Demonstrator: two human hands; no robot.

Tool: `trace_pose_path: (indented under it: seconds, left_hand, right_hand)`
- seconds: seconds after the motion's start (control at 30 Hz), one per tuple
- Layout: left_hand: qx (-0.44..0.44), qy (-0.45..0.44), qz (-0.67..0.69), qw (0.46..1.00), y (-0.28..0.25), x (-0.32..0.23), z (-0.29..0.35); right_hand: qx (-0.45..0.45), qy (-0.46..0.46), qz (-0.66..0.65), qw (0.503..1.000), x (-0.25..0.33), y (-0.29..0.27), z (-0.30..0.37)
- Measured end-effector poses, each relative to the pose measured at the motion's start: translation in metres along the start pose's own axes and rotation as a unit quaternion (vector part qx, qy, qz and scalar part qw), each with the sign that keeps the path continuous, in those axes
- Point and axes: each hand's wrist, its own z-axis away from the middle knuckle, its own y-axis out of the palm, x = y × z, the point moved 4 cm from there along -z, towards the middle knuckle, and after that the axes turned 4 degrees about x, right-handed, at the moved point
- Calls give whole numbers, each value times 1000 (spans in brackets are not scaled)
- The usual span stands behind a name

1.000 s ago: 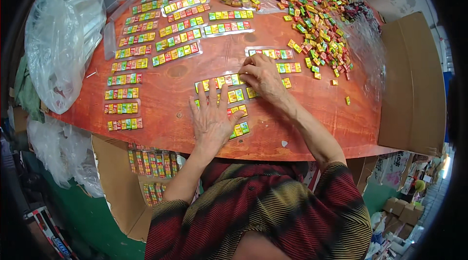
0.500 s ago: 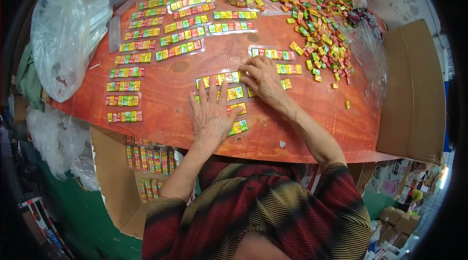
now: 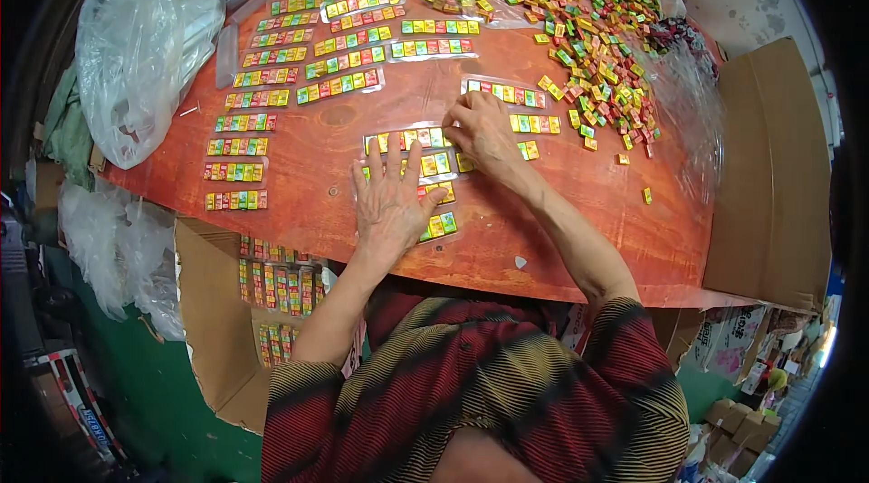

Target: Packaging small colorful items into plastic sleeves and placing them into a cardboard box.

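My left hand (image 3: 389, 210) lies flat with its fingers spread over several short rows of small coloured boxes, its fingertips on a clear plastic tray (image 3: 425, 136) filled with red, yellow and green boxes. At that tray's right end my right hand (image 3: 482, 132) has its thumb and fingers drawn together; what they pinch, if anything, is hidden. Beneath the left palm, one row (image 3: 441, 227) of boxes shows only its right end. Just beyond the right hand sits another clear tray (image 3: 507, 94) of boxes, with a row (image 3: 536, 124) of boxes nearer me.
Many loose small boxes (image 3: 588, 57) are heaped at the far right. Filled trays (image 3: 237, 172) stand in columns on the left. A plastic bag (image 3: 149, 48) hangs at the left edge, a cardboard box (image 3: 769, 175) stands at right, and an open carton (image 3: 217, 320) below holds more.
The view has shifted slightly, so the left columns appear farther right and higher. My right hand's fingers have drawn in a little at the tray's end; my left hand stays on the rows.
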Motion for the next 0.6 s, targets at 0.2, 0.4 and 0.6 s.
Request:
trace_pose_path:
  seconds: [0.2,0.4,0.6]
  left_hand:
    - [-4,15,24,1000,-4,7,-1]
    - [-146,-54,154,976,-49,21,30]
    - [-67,-107,165,978,-28,18,76]
  right_hand:
    - [-36,16,70,997,29,-14,5]
    - [25,139,-10,990,45,-31,75]
    - [49,189,-97,976,81,-9,104]
